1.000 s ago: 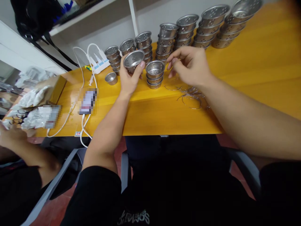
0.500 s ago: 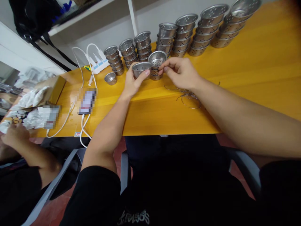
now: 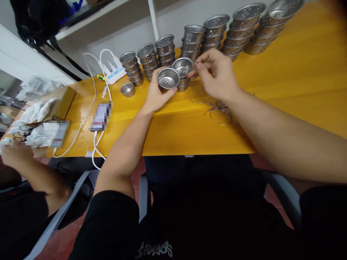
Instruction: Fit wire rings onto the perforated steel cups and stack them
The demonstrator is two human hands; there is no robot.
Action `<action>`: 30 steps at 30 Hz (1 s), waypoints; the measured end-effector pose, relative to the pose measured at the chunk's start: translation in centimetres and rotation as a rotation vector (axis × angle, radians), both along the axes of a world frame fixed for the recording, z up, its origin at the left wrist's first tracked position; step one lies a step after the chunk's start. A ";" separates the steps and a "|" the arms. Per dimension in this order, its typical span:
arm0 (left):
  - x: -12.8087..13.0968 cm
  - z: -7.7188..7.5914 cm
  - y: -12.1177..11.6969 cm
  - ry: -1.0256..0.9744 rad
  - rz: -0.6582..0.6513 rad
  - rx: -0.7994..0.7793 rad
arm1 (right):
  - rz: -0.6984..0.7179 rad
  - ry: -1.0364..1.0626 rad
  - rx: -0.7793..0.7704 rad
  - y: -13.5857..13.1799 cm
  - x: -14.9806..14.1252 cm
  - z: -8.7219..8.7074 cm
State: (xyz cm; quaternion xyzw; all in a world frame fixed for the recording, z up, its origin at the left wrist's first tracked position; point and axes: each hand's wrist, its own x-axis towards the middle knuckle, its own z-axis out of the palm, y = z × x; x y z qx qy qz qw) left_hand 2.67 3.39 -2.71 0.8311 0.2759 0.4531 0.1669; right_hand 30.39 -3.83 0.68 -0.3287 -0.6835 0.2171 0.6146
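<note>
In my left hand (image 3: 157, 94) is a perforated metal cup (image 3: 168, 78), gripped by its side with the thumb at the front and its mouth facing me. Just behind and to the right of it stands a short stack of similar cups (image 3: 183, 67), partly hidden by the held cup. My right hand (image 3: 217, 74) is beside that stack, fingers curled and fingertips close to the top cup's rim. What lies between those fingertips, if anything, is too small to make out. Loose thin metal wires (image 3: 221, 112) lie on the table below my right hand.
Several tall stacks of perforated cups (image 3: 245, 32) line the back of the yellow table (image 3: 189, 137). A small single cup (image 3: 127, 90), a phone (image 3: 101, 116), white cables and a power strip (image 3: 116, 74) are to the left. Another person's hand (image 3: 17, 153) works near plastic bags (image 3: 40, 135).
My left hand has moved right with its cup, now tilted towards me in front of the short stack. That stack has shifted back. My right hand moved left, then slightly back and right.
</note>
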 end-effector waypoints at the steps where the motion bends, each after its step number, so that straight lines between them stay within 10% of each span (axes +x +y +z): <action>1: 0.0 0.0 -0.1 0.001 -0.008 -0.010 | -0.030 -0.029 0.012 -0.3 0.0 0.3; 30: 2.5 0.8 -3.2 0.179 -0.113 0.008 | -0.151 -0.242 -0.110 -3.1 -1.3 2.3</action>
